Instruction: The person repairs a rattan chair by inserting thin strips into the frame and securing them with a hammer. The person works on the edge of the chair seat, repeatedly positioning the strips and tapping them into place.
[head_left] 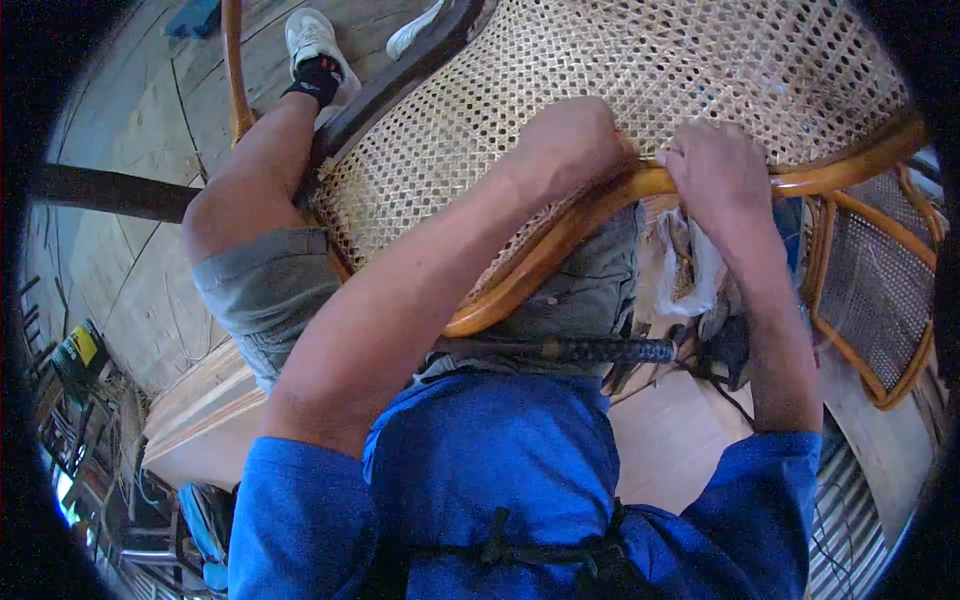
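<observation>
A woven cane panel (450, 120) in an open mesh lies across my lap, bordered by a curved, varnished rattan frame (560, 262). My left hand (572, 138) is closed in a fist on the mesh, just inside the frame. A bit of orange shows at its far side, but what it grips is hidden. Over the frame's near rail curls my right hand (718, 172), its bent fingers on the edge of the weave and its thumb toward the left hand. A small gap separates the two hands.
Another rattan piece with a mesh panel (875, 285) stands at the right. A dark bar (115, 190) reaches in from the left. Near my lap lie a clear plastic bag (690, 265) and a dark ridged rod (610, 350). A yellow-and-dark container (82, 350) sits at far left.
</observation>
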Action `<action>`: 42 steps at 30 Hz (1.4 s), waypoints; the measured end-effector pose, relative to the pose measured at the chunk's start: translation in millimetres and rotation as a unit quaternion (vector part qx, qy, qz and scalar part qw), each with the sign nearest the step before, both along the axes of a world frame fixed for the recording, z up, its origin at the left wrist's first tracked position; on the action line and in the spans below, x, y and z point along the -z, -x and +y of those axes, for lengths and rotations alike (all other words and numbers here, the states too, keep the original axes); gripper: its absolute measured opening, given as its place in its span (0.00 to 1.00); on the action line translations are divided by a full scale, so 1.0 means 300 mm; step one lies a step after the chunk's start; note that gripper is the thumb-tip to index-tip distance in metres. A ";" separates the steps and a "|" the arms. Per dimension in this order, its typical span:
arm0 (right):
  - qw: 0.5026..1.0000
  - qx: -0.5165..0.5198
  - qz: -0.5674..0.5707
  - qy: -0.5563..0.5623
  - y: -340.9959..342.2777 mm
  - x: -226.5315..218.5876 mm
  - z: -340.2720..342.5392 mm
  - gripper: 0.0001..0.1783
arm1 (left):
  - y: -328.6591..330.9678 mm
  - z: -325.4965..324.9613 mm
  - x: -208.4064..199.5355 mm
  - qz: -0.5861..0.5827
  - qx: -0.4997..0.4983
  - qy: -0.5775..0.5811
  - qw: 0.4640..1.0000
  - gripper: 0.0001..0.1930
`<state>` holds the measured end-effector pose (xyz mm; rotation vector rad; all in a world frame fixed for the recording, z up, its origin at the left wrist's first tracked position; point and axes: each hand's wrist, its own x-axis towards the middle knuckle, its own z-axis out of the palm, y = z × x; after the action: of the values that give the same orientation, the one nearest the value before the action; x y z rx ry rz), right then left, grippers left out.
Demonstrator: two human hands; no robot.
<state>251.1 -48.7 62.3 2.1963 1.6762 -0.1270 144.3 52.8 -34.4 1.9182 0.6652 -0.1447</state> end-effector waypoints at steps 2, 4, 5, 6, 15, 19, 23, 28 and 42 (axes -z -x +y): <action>1.000 0.025 0.015 0.001 -0.009 0.012 0.000 0.12 | -0.014 0.005 0.003 0.018 0.012 0.001 1.000 0.18; 0.999 0.043 0.023 0.001 -0.010 0.017 0.005 0.12 | -0.018 0.019 0.018 0.009 0.032 0.006 0.999 0.18; 0.998 0.051 0.022 0.002 -0.008 0.012 0.008 0.11 | -0.021 0.020 0.024 0.009 0.034 0.000 0.999 0.18; 0.998 0.058 0.023 0.003 -0.005 0.009 0.010 0.11 | -0.026 0.019 0.019 0.009 0.037 -0.005 0.999 0.18; 0.997 -0.033 -0.012 -0.071 -0.018 0.068 -0.035 0.10 | -0.027 0.021 -0.031 0.053 0.046 -0.003 0.998 0.17; 0.998 -0.025 0.007 -0.051 -0.031 0.073 -0.050 0.09 | -0.054 0.024 -0.045 0.098 0.066 -0.026 0.993 0.18; 1.000 0.007 0.006 -0.007 -0.022 0.042 -0.029 0.09 | -0.107 0.062 0.055 0.004 0.221 -0.120 0.968 0.21; 0.975 0.018 0.127 -0.181 0.073 -0.022 -0.126 0.09 | -0.061 0.086 -0.068 0.104 0.098 0.033 0.989 0.21; 0.902 0.060 0.400 0.149 0.414 -0.030 -0.335 0.17 | -0.105 0.064 0.039 0.036 0.100 -0.056 0.993 0.30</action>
<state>126.9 -149.1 71.2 2.1201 1.7084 -1.3844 175.9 71.9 -46.2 2.0943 0.5377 -0.3102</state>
